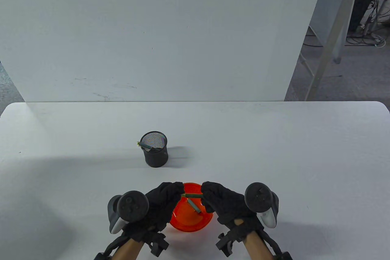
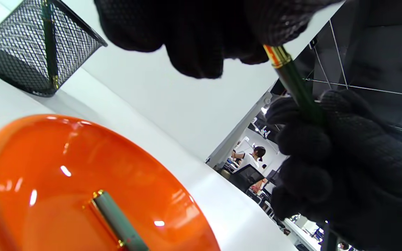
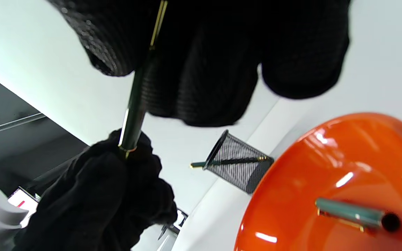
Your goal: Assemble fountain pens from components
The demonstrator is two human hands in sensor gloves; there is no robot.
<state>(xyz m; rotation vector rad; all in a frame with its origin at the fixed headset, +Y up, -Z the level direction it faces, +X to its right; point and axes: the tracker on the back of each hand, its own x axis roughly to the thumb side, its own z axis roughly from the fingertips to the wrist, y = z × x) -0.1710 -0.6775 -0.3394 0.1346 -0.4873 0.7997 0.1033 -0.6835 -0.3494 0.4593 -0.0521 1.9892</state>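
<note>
Both gloved hands hold one dark green pen body (image 1: 192, 195) level between them, just above the orange bowl (image 1: 182, 226). My left hand (image 1: 175, 193) grips the end with the gold ring (image 2: 277, 57). My right hand (image 1: 208, 194) grips the other end. The pen body also shows in the left wrist view (image 2: 298, 87) and in the right wrist view (image 3: 134, 101). A loose green pen cap with gold trim (image 1: 194, 205) lies inside the bowl, also in the left wrist view (image 2: 117, 219) and the right wrist view (image 3: 351, 213). What lies inside either fist is hidden.
A black mesh pen cup (image 1: 155, 150) stands on the white table (image 1: 274, 150) behind the bowl, with a green pen (image 1: 146, 145) leaning in it. A white panel (image 1: 152, 28) rises along the table's far edge.
</note>
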